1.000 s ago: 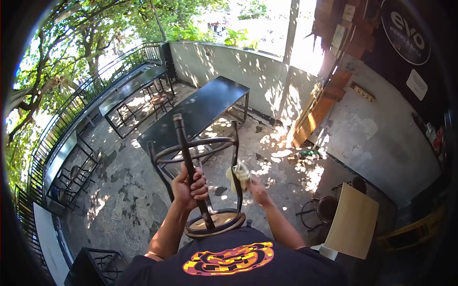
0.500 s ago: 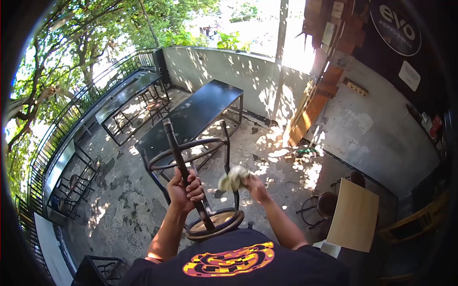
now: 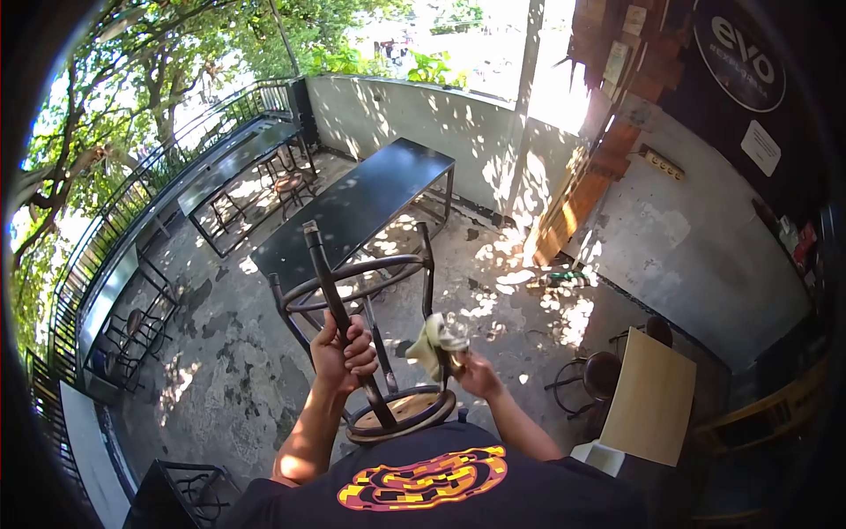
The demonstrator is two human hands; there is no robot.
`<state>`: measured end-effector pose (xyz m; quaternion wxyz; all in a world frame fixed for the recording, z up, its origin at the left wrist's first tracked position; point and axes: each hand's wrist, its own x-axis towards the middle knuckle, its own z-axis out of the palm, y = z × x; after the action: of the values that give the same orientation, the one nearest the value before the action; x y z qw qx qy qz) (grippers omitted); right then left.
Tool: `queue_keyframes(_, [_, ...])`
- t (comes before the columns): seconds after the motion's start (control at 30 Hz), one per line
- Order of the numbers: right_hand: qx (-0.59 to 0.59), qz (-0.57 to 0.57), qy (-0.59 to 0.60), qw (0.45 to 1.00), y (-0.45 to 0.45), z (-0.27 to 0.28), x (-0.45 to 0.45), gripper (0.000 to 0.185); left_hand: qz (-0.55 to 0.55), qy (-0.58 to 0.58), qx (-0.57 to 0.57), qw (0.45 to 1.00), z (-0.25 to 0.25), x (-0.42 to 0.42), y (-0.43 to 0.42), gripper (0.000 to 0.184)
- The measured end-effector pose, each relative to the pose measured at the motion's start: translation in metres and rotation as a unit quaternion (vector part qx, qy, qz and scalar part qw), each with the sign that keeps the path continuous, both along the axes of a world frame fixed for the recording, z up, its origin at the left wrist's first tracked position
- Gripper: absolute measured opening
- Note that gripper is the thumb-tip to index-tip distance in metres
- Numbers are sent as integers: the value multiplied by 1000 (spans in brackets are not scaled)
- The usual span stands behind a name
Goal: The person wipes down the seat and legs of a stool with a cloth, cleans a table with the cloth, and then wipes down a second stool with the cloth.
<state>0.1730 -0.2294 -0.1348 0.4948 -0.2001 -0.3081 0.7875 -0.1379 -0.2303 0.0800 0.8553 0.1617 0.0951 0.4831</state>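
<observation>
An upturned stool with dark metal legs, a ring brace and a round wooden seat is held up before my chest, seat down and legs upward. My left hand is wrapped round the leg nearest me, about midway along it. In my right hand is a pale, crumpled cloth, pressed around the lower part of the right-hand leg, a little above the seat. The fingers of that hand are partly hidden by the cloth and the leg.
A long black table stands ahead. Bar counters with stools line the railing at left. At right are a light wooden table, a brown round stool and a grey wall. Sunlit patches dot the concrete floor.
My right hand and the cloth have moved slightly down along the right-hand leg, and the cloth now hangs around it. The stool has shifted slightly right; my left hand keeps its grip.
</observation>
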Motion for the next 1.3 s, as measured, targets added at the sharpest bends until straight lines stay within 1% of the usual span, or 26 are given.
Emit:
queue_keyframes(0.07, [-51, 3, 11, 999, -33, 15, -8, 36, 5, -3, 3, 1000, -6, -5, -1, 56])
queue_keyframes(0.1, [18, 35, 5, 999, -33, -5, -1, 39, 11, 1, -5, 1000, -9, -6, -2, 56])
queue_keyframes(0.13, [24, 37, -7, 999, -33, -11, 4, 38, 15, 5, -12, 1000, -11, -8, -3, 56])
queue_keyframes(0.2, [41, 37, -34, 998, -22, -3, 10, 37, 14, -13, -4, 1000, -14, -9, -3, 55])
queue_keyframes(0.33, [-25, 1, 16, 1000, -4, 20, -13, 35, 19, -26, 18, 999, -11, -13, -6, 54])
queue_keyframes(0.37, [-12, -17, -11, 1000, -2, 23, -19, 35, 22, -27, 24, 999, -7, -15, -9, 54])
queue_keyframes(0.47, [-63, 4, 81, 995, 0, 42, -25, 36, 32, -49, 46, 997, -7, -25, -13, 52])
queue_keyframes(0.5, [-60, 13, 89, 994, -3, 53, -28, 37, 36, -59, 53, 996, -9, -32, -15, 51])
queue_keyframes(0.6, [-60, 38, 108, 992, -15, 85, -33, 40, 68, -65, -6, 996, -17, -63, -14, 51])
queue_keyframes(0.63, [-65, 49, 109, 991, -18, 94, -38, 41, 60, -98, -10, 993, -22, -71, -13, 49])
queue_keyframes(0.73, [-66, 108, 145, 981, -28, 121, -53, 45, 102, -19, -126, 987, -27, -88, -14, 47])
queue_keyframes(0.77, [-77, 123, 159, 977, -32, 124, -58, 45, 109, 18, -120, 987, -34, -92, -14, 43])
queue_keyframes(0.8, [-86, 138, 173, 971, -34, 129, -63, 46, 166, 88, -142, 972, -41, -93, -13, 42])
queue_keyframes(0.87, [-92, 151, 152, 972, -37, 142, -68, 48, 273, 225, -186, 916, -50, -88, -12, 40])
queue_keyframes(0.9, [-96, 153, 143, 973, -39, 148, -71, 48, 306, 265, -192, 894, -50, -86, -12, 36])
queue_keyframes(0.97, [-95, 162, 127, 974, -41, 155, -73, 47, 376, 349, -136, 847, -80, -89, -1, 35])
queue_keyframes(1.0, [-92, 171, 120, 974, -40, 157, -74, 47, 408, 391, -108, 818, -81, -85, 1, 34])
queue_keyframes(1.03, [-86, 180, 113, 973, -39, 159, -74, 47, 476, 569, -74, 666, -83, -77, 8, 35])
queue_keyframes(1.13, [-67, 213, 92, 970, -36, 157, -81, 47, 399, 571, 131, 705, -45, -47, 10, 39])
queue_keyframes(1.2, [-57, 221, 65, 971, -37, 163, -88, 46, 338, 558, 261, 712, -16, -24, 6, 43])
queue_keyframes(1.23, [-51, 227, 51, 971, -38, 167, -91, 46, 259, 432, 156, 850, 6, 0, 6, 43])
queue_keyframes(1.27, [-44, 217, 16, 975, -39, 171, -94, 44, 168, 282, 43, 944, 20, 17, 4, 44])
queue_keyframes(1.3, [-37, 205, -20, 978, -41, 174, -95, 43, 113, 191, 42, 974, 10, 16, 7, 45])
